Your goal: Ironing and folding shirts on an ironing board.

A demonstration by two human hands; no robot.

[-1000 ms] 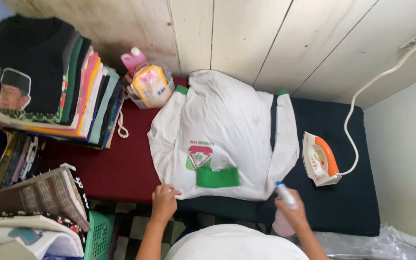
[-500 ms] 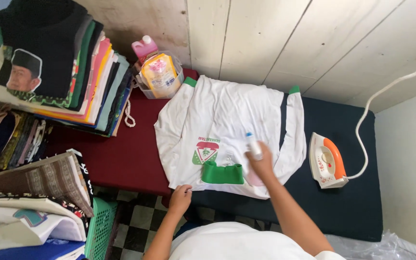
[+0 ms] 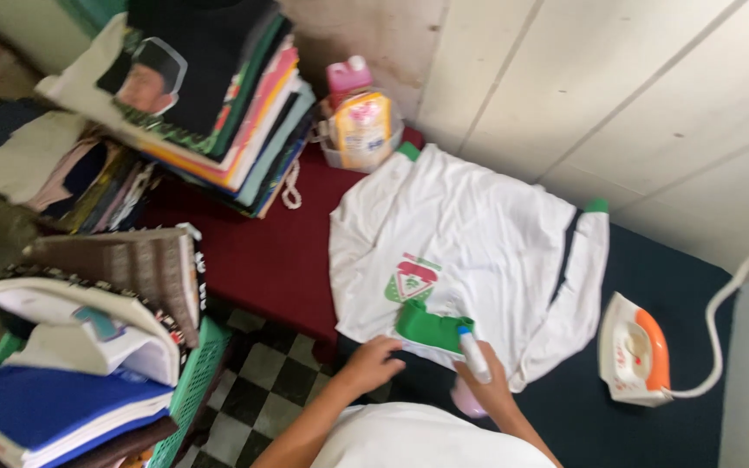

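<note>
Fingers of my right hand [image 3: 487, 381] grip a spray bottle [image 3: 473, 354]; left hand [image 3: 373, 362] lies open on the white shirt [image 3: 478, 251]. Iron [image 3: 635, 348] sits just right, clothes stack [image 3: 218, 95] far left.

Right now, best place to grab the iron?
Take the iron by its orange handle, from above. It lies flat on the dark blue cloth, handle up; its cord trails off the far right end. Hedged: handle gap is blurred.
</note>
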